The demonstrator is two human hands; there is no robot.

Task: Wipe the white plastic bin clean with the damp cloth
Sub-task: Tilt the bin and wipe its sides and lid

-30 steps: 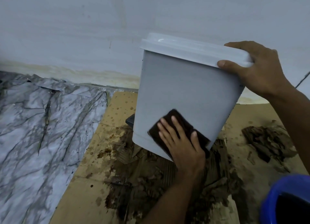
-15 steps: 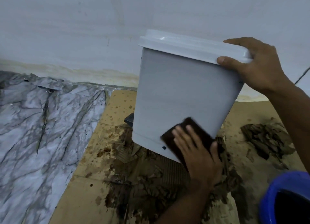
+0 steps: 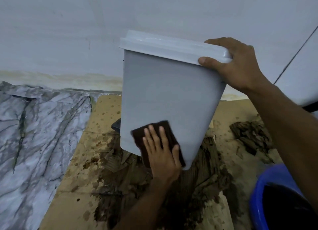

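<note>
A white plastic bin (image 3: 165, 92) with its lid closed is tilted and held off the floor in front of the wall. My right hand (image 3: 235, 64) grips the lid's right corner, thumb on the front edge. My left hand (image 3: 161, 152) lies flat, fingers spread, pressing a dark brown cloth (image 3: 139, 135) against the lower part of the bin's front face, near its bottom edge. A black pedal (image 3: 116, 125) sticks out behind the bin's lower left side.
Wet, stained cardboard (image 3: 103, 119) covers the floor under the bin, with soggy brown scraps (image 3: 251, 135) at the right. A marble-patterned sheet (image 3: 34, 135) lies at the left. A blue bucket (image 3: 268, 186) stands at the bottom right. The grey wall (image 3: 86, 32) is close behind.
My left hand slid the cloth to the lower right corner of the bin, then back left along the bottom edge. My right hand keeps its grip on the lid.
</note>
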